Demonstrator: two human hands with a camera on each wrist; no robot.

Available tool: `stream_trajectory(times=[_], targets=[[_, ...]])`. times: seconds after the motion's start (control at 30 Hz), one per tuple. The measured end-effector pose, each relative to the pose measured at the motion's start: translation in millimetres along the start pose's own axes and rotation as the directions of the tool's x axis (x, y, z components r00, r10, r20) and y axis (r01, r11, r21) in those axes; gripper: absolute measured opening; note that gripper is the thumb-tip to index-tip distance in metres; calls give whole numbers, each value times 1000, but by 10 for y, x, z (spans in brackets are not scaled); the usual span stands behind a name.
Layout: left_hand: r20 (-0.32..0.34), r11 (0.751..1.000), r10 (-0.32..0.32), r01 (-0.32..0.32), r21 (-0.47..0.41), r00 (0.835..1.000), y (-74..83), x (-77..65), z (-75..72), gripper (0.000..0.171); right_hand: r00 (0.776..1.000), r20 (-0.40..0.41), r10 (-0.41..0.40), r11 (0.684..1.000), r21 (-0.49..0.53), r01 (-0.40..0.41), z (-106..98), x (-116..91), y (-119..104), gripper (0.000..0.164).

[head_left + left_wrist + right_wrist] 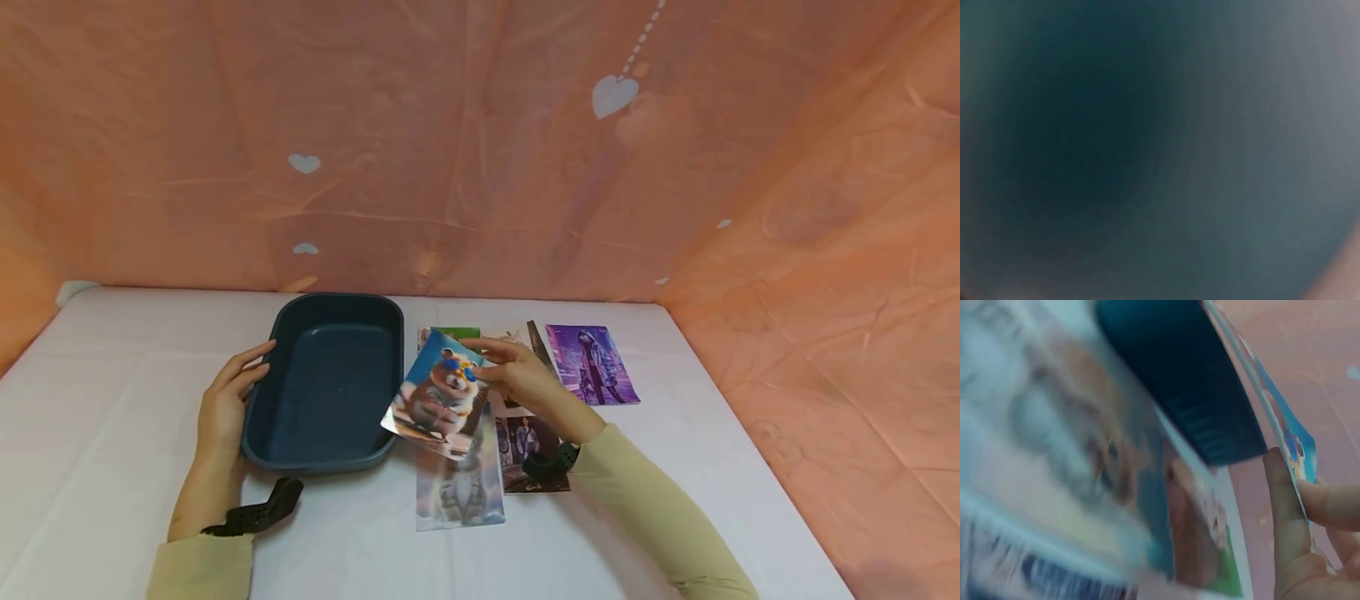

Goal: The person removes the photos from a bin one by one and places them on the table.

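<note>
My right hand pinches a glossy picture card showing a hamster in blue sunglasses, holding it tilted near the tray's right edge. In the right wrist view, this card appears edge-on between thumb and fingers. The deep dark-blue tray has a bare bottom. Along its left side, my left hand rests with extended fingers against the rim. The left wrist view is a dark teal blur. Below the held card lies a pale card with a grey furry animal, partly covered.
Right of the tray lie more cards: a purple one with a hooded figure, a dark one with a person and a green-edged one. They rest on a white-covered table. An orange curtain with hearts rises behind.
</note>
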State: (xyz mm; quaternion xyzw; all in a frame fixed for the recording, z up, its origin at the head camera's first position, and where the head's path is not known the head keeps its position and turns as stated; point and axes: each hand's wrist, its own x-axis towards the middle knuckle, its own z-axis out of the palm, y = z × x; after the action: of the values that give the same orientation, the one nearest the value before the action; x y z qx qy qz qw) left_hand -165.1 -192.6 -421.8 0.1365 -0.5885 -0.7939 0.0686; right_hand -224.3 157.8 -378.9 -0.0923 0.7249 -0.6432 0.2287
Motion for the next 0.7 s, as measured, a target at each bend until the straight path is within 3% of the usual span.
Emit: stream_trajectory(times=[0.13,0.27,0.47,0.7], targets=[[-13,1000,4,-4,-1,1000,3,-6,-2,35,1000,-11,12,999,-36,-13,-154,-91,26,49],[18,999,14,-13,-34,1000,-11,-9,12,35,999,-26,22,998,-64,-23,-319,-186,88,50],[26,999,23,-22,-23,999,-29,-14,18,35,997,-58,45,997,-54,-49,-528,-314,205,53],[61,995,20,-14,-97,998,-14,-20,-12,34,992,-121,36,996,-74,-46,-753,-440,247,52]])
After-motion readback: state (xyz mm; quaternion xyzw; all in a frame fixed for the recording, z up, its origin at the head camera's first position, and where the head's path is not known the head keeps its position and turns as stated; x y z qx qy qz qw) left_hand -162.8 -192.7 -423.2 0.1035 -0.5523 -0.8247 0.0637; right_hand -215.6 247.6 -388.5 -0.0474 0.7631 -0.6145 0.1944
